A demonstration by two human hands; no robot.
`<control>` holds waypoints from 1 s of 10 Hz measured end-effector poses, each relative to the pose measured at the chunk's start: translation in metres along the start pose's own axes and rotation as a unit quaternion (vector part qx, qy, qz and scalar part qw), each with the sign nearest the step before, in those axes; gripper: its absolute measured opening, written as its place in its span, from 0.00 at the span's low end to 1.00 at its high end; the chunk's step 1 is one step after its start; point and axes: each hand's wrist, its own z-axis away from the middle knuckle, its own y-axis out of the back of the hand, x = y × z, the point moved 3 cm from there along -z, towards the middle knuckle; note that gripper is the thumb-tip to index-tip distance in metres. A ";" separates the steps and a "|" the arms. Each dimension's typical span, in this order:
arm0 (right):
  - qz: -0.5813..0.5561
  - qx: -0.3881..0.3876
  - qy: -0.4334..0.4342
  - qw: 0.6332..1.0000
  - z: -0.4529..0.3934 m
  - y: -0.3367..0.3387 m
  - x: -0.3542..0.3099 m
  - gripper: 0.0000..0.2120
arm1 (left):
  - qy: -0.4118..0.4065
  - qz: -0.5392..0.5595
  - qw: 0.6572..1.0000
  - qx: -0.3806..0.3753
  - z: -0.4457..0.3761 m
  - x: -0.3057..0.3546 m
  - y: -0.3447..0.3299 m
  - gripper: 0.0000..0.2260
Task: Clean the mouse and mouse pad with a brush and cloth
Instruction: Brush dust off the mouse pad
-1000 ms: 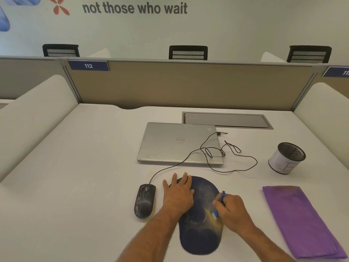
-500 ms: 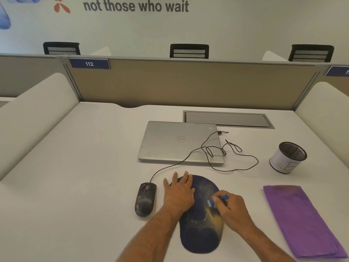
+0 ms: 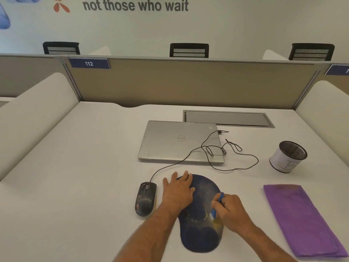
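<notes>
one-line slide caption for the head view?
Left hand steadies the mouse pad while right hand works a blue brush across it.

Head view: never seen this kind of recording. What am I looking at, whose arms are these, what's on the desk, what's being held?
There is no machine here. One wide-angle camera sits on a person's head, looking forward and down, so the two bare arms at the bottom are the wearer's own.

The left hand lies flat, its fingers straight, on the far left part of the dark blue rounded mouse pad, apparently holding it steady. The right hand grips a small blue brush against the pad's right side, where yellowish dust shows.

On the white desk also lie a dark wired computer mouse left of the pad, a closed silver laptop behind it with the mouse's cable looped across, a folded purple cloth at the right, and a black mesh cup with a white wrap.
</notes>
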 end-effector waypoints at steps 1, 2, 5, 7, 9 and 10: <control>-0.008 0.015 0.003 1.000 -0.001 0.001 -0.001 0.12 | 0.001 0.001 1.000 -0.004 0.000 -0.001 0.000 0.26; 0.001 -0.017 0.007 1.000 0.001 -0.002 -0.003 0.14 | 0.001 0.000 1.000 -0.004 0.001 0.000 -0.001 0.26; 0.000 -0.030 -0.004 1.000 -0.001 -0.006 -0.003 0.14 | -0.001 -0.002 1.000 -0.004 0.000 -0.002 -0.002 0.26; 0.001 -0.039 0.010 0.999 -0.001 -0.005 -0.001 0.12 | -0.002 0.002 1.000 -0.002 0.001 -0.001 -0.001 0.26; -0.054 -0.045 0.053 0.996 0.004 -0.002 -0.012 0.10 | -0.005 -0.001 1.000 -0.003 -0.001 -0.004 0.003 0.26; -0.045 -0.084 0.097 0.991 0.012 -0.014 -0.029 0.05 | -0.011 -0.010 1.000 -0.006 -0.005 -0.006 0.011 0.27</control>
